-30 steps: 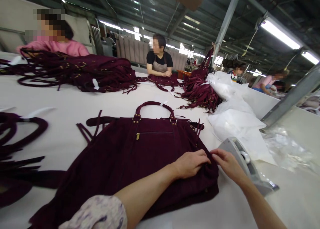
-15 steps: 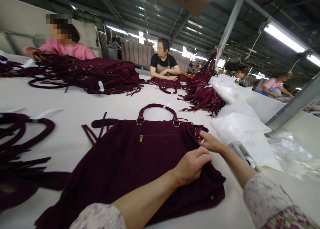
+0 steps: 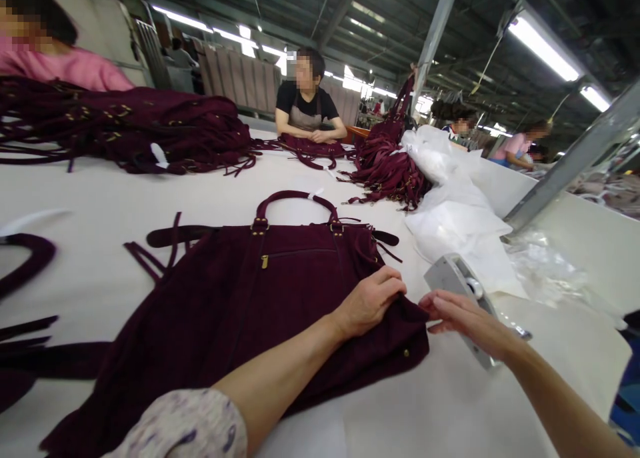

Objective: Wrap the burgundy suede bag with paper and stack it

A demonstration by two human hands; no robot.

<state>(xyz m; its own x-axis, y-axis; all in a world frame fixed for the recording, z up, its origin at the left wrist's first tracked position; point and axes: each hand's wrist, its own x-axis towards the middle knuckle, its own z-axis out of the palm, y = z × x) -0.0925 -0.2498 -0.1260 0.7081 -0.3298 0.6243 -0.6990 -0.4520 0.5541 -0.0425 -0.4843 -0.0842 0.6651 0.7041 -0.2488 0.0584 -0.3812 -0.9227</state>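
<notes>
A dark burgundy handbag (image 3: 215, 311) lies flat before me, its rounded handle (image 3: 296, 195) pointing away and a zip with a brass-coloured pull (image 3: 265, 262) across its upper front. My left hand (image 3: 370, 301) is closed on the fabric near the bag's right side, with the fingertips partly hidden in the fold. Just beyond that side, my right hand (image 3: 457, 317) has its fingers stretched toward the bag's edge; the fingertips are at the fabric, and I see nothing held in them. A grey and white device (image 3: 453, 271) lies behind my right hand.
More burgundy bags are piled (image 3: 170, 121) at the back left, with part of another bag (image 3: 30, 265) at the near left. Bundled straps (image 3: 395, 171) and white plastic sheets (image 3: 450, 225) lie at the back right. Co-workers, one in a black shirt (image 3: 327, 111), are across the table.
My right hand has left the bag's upper right corner and come nearer to me, beside its right side. My left hand keeps its hold. The view has shifted to the right.
</notes>
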